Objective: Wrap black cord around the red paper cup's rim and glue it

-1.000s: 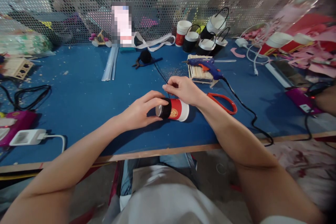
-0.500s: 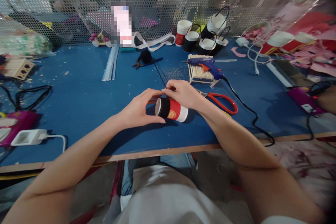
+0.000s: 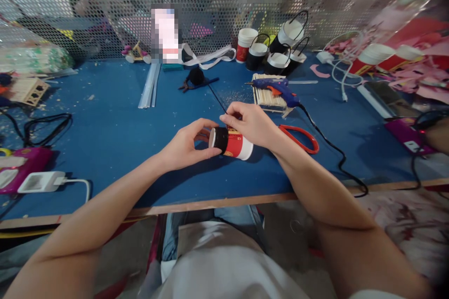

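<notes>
A red and white paper cup (image 3: 235,144) lies on its side near the table's front, black cord wound round its left end. My left hand (image 3: 191,147) grips that wound end, thumb in front and fingers behind. Above the cup, my right hand (image 3: 247,124) pinches the black cord (image 3: 218,98) between thumb and fingers. The cord runs back to a black ball of yarn (image 3: 195,75), which rests beside dark pliers (image 3: 185,86).
A blue glue gun (image 3: 277,88) lies on a small stick rack (image 3: 263,99), its cable trailing right. Red-handled scissors (image 3: 305,139) sit beside my right forearm. Black-wrapped cups (image 3: 257,58) stand at the back. At far right, a person's hand (image 3: 438,131) is near a purple power strip (image 3: 409,138).
The cup has rolled, showing a different part of its print. My left thumb has moved up onto the black band, and my right hand has shifted slightly right and up.
</notes>
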The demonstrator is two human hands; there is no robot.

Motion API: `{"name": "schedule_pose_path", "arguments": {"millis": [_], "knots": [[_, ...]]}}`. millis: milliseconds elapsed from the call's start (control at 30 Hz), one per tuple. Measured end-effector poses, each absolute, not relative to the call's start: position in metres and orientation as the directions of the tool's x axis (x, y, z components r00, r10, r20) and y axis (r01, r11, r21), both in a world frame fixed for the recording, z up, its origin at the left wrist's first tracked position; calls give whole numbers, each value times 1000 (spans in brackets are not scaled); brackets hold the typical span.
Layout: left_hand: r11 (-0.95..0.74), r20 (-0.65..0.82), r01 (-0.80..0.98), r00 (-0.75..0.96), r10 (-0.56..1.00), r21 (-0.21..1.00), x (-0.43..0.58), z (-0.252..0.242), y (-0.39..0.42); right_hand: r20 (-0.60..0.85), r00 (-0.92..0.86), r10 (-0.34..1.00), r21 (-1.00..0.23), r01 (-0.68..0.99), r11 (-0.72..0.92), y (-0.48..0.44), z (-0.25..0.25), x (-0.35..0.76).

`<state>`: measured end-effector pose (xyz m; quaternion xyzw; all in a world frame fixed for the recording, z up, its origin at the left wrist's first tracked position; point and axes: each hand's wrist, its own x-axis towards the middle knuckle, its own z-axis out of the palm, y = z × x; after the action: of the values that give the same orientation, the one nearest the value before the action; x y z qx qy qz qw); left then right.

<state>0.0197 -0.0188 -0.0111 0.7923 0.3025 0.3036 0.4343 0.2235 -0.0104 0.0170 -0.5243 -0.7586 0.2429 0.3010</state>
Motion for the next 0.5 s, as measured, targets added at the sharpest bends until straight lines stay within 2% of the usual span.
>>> {"name": "schedule_pose_path", "arguments": {"millis": [200,500], "knots": [[-566,343,165,649,679,808,19,-15,-15,240,-273,931,-686,631,362,-11,18,224],[-696,401,238,674,621,678,17,-15,-12,304,-282,910,-660,627,414,-11,11,221]]}}
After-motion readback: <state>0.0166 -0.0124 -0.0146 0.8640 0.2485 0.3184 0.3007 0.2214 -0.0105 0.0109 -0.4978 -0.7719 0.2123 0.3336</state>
